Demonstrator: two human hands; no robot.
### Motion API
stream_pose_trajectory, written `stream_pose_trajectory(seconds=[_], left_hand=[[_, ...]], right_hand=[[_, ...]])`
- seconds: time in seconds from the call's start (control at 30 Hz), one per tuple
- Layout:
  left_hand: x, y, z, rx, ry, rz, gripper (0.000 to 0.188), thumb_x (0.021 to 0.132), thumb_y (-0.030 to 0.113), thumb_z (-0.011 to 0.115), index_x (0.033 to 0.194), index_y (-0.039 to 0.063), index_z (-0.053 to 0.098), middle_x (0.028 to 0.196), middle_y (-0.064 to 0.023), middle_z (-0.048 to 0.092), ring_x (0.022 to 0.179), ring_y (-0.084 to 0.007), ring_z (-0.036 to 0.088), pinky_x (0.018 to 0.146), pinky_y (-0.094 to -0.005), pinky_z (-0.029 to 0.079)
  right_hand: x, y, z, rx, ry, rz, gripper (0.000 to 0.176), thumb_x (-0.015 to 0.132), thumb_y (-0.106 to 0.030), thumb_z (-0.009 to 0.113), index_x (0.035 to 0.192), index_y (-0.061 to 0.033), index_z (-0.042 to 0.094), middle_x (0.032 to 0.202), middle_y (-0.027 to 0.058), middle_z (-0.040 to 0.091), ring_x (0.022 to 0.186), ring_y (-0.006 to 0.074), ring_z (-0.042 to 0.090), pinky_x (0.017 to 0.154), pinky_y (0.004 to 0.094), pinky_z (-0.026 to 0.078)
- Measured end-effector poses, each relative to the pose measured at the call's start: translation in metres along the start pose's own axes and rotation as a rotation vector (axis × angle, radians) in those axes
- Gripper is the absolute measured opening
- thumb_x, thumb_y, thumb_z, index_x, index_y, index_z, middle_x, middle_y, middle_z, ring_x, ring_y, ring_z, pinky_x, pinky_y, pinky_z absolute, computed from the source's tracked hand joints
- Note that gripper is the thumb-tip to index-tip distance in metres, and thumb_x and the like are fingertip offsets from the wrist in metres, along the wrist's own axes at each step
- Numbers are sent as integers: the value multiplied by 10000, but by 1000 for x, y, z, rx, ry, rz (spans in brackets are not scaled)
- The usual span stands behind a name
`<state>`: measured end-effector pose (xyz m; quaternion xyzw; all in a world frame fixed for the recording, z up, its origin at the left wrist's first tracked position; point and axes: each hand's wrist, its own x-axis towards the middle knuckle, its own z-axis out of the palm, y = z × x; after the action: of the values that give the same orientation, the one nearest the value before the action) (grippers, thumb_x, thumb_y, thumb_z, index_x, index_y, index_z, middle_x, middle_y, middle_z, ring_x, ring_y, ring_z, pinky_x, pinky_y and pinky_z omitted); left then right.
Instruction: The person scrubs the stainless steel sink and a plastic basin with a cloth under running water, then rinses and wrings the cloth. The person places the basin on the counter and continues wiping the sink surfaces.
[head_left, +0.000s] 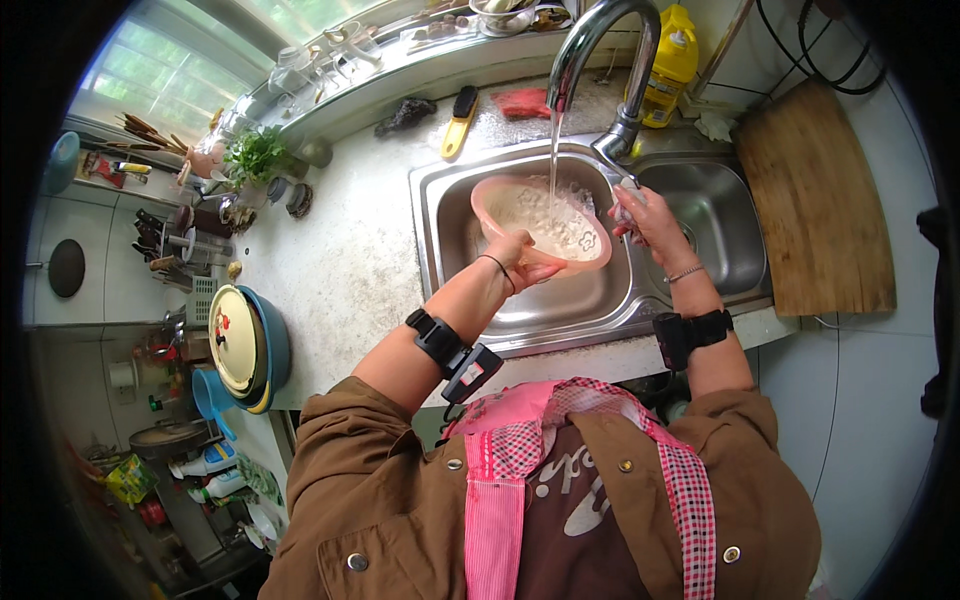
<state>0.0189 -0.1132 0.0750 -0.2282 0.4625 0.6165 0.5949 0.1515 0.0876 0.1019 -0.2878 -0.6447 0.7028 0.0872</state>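
Observation:
My left hand (517, 259) grips the near rim of a pink plastic basin (487, 214), tilted over the left bowl of the steel sink (525, 322). Whitish, frothy-looking water moves inside the basin. A water stream (553, 150) falls into it from the chrome faucet (643, 67). My right hand (652, 225) is at the end of the faucet lever (611, 159), above the divider between the bowls. Its fingers are curled around a pale, wet thing (634, 192), too small to name; whether they also touch the lever is unclear.
Behind the sink lie a yellow-handled brush (457, 131), a red scouring pad (521, 103), a dark scrubber (406, 116) and a yellow jug (670, 71). A wooden cutting board (817, 202) leans at right. Stacked basins (274, 337) stand left on the worn countertop (352, 240).

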Motion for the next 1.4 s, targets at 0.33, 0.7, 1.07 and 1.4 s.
stream_pose_trajectory(seconds=[0.33,0.7,1.07,1.4], left_hand=[[30,-48,-77,174,-136,78,425,881,104,375,1255,-51,247,1088,-294,545,854,-393,652,650,-392,608],[-23,-45,-62,410,-35,203,444,864,86,392,1278,-37,287,1091,-254,553,835,-366,658,627,-369,604],[-33,-33,-54,440,-73,287,424,849,75,387,1249,-26,290,1095,-259,538,825,-371,657,626,-360,601],[-86,-34,-27,474,0,268,384,828,44,376,1168,-129,419,823,-256,612,725,-376,667,559,-360,585]], right_hand=[[1,-5,-3,28,-5,87,334,857,-419,596,952,-100,569,770,20,616,554,89,585,418,209,354],[16,5,0,301,-36,103,322,862,-409,591,962,-103,578,795,45,646,576,117,607,406,223,360],[15,32,19,297,-144,206,254,892,-322,562,1022,-106,532,839,25,612,682,118,617,450,201,360],[25,56,92,-976,-57,-748,281,741,-160,631,1020,-125,607,980,102,563,1015,299,509,854,440,409]])
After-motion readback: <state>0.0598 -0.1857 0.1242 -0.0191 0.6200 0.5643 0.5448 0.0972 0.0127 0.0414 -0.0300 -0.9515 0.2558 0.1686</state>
